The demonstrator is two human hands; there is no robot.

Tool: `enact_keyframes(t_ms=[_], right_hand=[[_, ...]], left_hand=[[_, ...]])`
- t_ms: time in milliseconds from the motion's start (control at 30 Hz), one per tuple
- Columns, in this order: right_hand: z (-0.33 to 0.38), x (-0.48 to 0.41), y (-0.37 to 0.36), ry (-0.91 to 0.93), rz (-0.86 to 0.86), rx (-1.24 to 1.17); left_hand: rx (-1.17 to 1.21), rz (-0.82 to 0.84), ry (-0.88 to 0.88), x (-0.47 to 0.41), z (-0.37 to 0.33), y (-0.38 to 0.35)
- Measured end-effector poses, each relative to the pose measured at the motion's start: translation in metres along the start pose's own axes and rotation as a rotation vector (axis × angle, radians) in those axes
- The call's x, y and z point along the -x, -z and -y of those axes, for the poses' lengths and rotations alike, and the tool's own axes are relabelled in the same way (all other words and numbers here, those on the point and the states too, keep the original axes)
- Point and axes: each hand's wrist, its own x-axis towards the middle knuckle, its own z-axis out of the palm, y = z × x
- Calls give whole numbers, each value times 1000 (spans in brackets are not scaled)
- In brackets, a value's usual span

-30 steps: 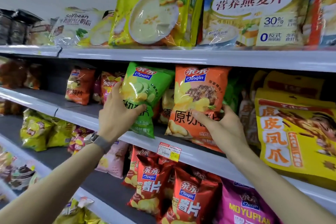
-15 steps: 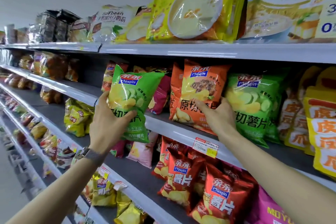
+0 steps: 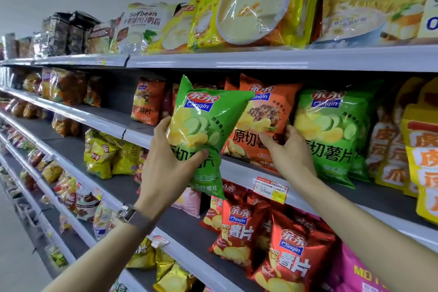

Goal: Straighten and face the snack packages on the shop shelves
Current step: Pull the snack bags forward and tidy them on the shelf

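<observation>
Roughly by size: grey shelving (image 3: 260,59) runs away to the left, at least four tiers showing. Top tier carries two big pouches up close, a yellow-green soup pouch (image 3: 248,2) and a blue oat pouch (image 3: 379,7), both upright, face-out, bottoms at the front lip.

Second tier (image 3: 239,169) is the chip row, with two green and two orange bags in plain view. One green chip bag (image 3: 201,125) is off the shelf, held in the air ahead of the lip. It is tilted a bit clockwise and covers the left part of the orange chip bag (image 3: 265,114). That orange one stands on the shelf with its bottom edge at the lip. It touches the second green bag (image 3: 331,130) on its right, which also stands face-out. The other orange bag (image 3: 147,102) stands well apart to the left, with bare shelf board between it and the held bag. Yellow packs (image 3: 422,156) crowd the far right, count unclear.

Third tier below has at least three red chip bags (image 3: 291,251), leaning, with bare board to their left.

Left hand (image 3: 166,168), watch (image 3: 132,214) on the wrist: grip closed round the held green bag's lower left, thumb on the front. Right hand (image 3: 291,152): grip pinching the orange bag's lower right edge, just beside the second green bag. One price tag (image 3: 270,186) sits on the lip under that hand.
</observation>
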Motion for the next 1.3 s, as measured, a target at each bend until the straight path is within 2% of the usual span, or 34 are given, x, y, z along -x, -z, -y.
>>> enact_keyframes(t_ms=[167,300,467,600,767,867,1033,1300], right_hand=[[1,38,34,70,82,-173],[-2,68,53,101,210,-185],[-1,87,83,188,228,10],[-2,77,110,281,168,186],[-14,62,140,152,245,223],[-21,53,150,70,214,149],[-28,29,158,79,65,171],[-50,42,163,103,189,318]], left_hand=[[-2,50,-124,14,-20,-28],[62,98,-202,22,-44,-54],[125,165,-269,27,-76,-90],[132,233,-275,31,-100,-113],[4,346,-313,41,-117,-128],[81,415,-315,32,-122,-132],[224,482,-323,11,-130,-150],[331,467,-211,46,-104,-155]])
